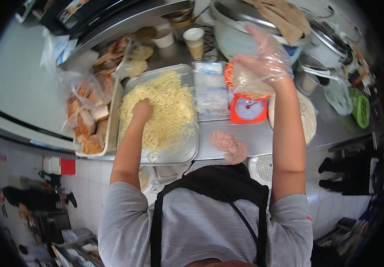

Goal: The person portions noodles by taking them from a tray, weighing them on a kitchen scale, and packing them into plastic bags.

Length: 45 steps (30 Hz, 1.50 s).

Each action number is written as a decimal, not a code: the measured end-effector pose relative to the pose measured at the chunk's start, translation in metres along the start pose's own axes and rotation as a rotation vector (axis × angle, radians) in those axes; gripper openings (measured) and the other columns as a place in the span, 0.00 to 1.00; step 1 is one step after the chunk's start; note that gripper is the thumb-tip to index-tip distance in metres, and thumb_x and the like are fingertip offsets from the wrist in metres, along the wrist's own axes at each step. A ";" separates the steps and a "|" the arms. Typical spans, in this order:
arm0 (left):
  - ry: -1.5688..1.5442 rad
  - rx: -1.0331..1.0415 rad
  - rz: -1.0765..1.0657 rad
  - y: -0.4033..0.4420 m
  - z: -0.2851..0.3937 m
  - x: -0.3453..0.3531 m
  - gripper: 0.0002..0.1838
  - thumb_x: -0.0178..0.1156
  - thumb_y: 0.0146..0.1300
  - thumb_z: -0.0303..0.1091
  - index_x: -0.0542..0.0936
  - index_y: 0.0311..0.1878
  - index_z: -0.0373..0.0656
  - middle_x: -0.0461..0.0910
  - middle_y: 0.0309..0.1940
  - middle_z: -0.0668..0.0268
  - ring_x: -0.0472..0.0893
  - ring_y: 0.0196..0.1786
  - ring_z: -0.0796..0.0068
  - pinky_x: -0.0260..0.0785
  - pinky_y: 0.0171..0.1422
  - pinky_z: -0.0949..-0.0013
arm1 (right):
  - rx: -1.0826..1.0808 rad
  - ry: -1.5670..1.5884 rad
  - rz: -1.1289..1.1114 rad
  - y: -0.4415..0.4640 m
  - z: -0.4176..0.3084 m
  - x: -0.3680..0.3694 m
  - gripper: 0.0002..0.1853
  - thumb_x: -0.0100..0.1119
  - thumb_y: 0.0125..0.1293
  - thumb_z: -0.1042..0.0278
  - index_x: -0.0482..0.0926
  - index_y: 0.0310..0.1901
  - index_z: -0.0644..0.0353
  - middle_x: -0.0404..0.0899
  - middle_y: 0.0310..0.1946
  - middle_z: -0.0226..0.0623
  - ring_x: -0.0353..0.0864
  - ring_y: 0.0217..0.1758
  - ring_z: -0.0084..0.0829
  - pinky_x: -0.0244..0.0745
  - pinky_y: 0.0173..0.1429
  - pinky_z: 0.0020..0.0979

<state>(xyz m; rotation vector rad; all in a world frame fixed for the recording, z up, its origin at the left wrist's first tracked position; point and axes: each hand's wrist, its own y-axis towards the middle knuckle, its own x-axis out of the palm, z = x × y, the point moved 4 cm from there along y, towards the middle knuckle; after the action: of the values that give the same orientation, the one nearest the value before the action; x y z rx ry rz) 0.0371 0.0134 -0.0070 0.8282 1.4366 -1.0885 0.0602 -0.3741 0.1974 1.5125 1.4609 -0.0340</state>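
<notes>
My left hand (144,109) reaches into a heap of thin yellow noodles (169,111) on a metal tray (192,149); its fingers are mostly hidden among the strands. Covered by clear plastic, my right hand (265,58) is held above a red kitchen scale (249,116), with thumb and fingers apart. Noodles show in the red pan (230,75) of the scale, partly behind the plastic. Between tray and scale lies a stack of clear plastic bags (210,95). A crumpled pink cloth (230,146) rests near the counter's front edge.
Left of the tray, a white basket (112,127) holds chunks of meat (85,120). Cups (194,43) and a large pot (230,33) stand behind. A round white item (305,118) and green bags (358,107) are at the right. People (31,202) stand beyond.
</notes>
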 end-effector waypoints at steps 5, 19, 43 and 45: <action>-0.454 0.163 0.295 0.000 -0.038 -0.057 0.14 0.53 0.52 0.39 0.74 0.37 0.39 0.76 0.34 0.53 0.75 0.41 0.58 0.65 0.44 0.64 | -0.059 0.182 -0.023 0.004 -0.041 0.041 0.35 0.64 0.40 0.55 0.65 0.53 0.53 0.67 0.51 0.41 0.66 0.54 0.39 0.61 0.57 0.33; -1.381 0.607 0.480 -0.052 -0.022 -0.352 0.09 0.45 0.54 0.32 0.69 0.37 0.39 0.74 0.30 0.63 0.74 0.32 0.73 0.67 0.36 0.71 | -0.128 0.418 -0.272 -0.002 -0.125 0.222 0.41 0.65 0.35 0.52 0.62 0.54 0.59 0.66 0.51 0.45 0.67 0.53 0.39 0.62 0.56 0.33; -1.446 0.938 0.203 -0.101 0.285 -0.338 0.08 0.42 0.51 0.28 0.72 0.28 0.39 0.72 0.21 0.62 0.72 0.24 0.72 0.67 0.28 0.69 | -0.012 0.242 -0.637 -0.153 -0.054 0.184 0.30 0.60 0.36 0.66 0.68 0.48 0.59 0.70 0.42 0.48 0.69 0.49 0.43 0.63 0.53 0.37; -1.487 1.142 0.144 -0.082 0.306 -0.310 0.08 0.41 0.52 0.26 0.71 0.30 0.40 0.72 0.22 0.62 0.73 0.24 0.71 0.67 0.27 0.70 | 0.005 0.274 -0.610 -0.160 -0.047 0.166 0.29 0.60 0.36 0.65 0.69 0.46 0.58 0.71 0.42 0.46 0.69 0.49 0.41 0.63 0.53 0.37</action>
<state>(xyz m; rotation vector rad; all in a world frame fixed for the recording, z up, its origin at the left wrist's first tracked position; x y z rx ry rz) 0.1149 -0.2770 0.3189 0.5137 -0.5623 -1.7805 -0.0442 -0.2570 0.0226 1.0524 2.1002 -0.2021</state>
